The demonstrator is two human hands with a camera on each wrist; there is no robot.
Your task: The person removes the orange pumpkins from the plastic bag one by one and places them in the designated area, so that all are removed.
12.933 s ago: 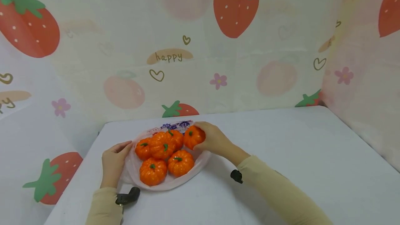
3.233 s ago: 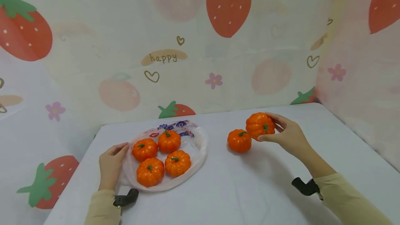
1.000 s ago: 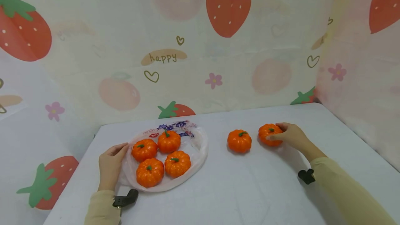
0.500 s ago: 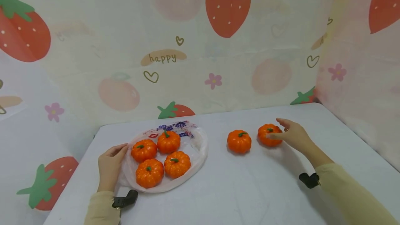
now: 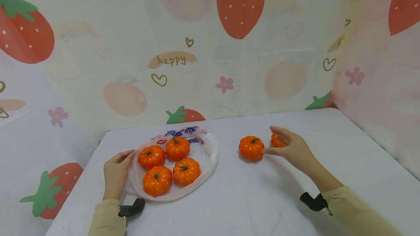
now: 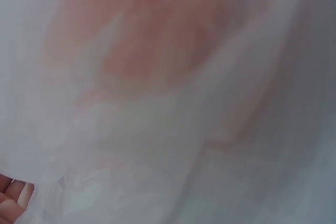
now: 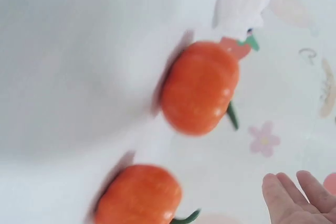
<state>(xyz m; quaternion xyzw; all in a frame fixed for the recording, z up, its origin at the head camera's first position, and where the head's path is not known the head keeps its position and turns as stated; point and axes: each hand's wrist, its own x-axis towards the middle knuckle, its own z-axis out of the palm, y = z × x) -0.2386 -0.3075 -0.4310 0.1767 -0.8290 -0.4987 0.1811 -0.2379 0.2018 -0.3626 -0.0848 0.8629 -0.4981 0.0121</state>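
At the left side of the white bag's mouth, my left hand pinches the thin plastic rim. Several small orange pumpkins with green stems, such as the front one, sit inside the rolled-open bag. Two more stand on the table to its right: a nearer pumpkin and a farther-right pumpkin, partly hidden by my right hand. That hand holds nothing, thumb and fingers spread apart; its thumb tip appears close to the nearer pumpkin. Through the plastic, blurred orange shapes show in the left wrist view.
A white cloth covers the table. Behind it hangs a strawberry-print backdrop, which continues along both sides. A dark wrist camera sits at the left cuff and another camera at the right.
Two pumpkins have gone from the bag to the table. My right hand set the second down, let go, and has moved left toward the first. The left hand stays at the rim.
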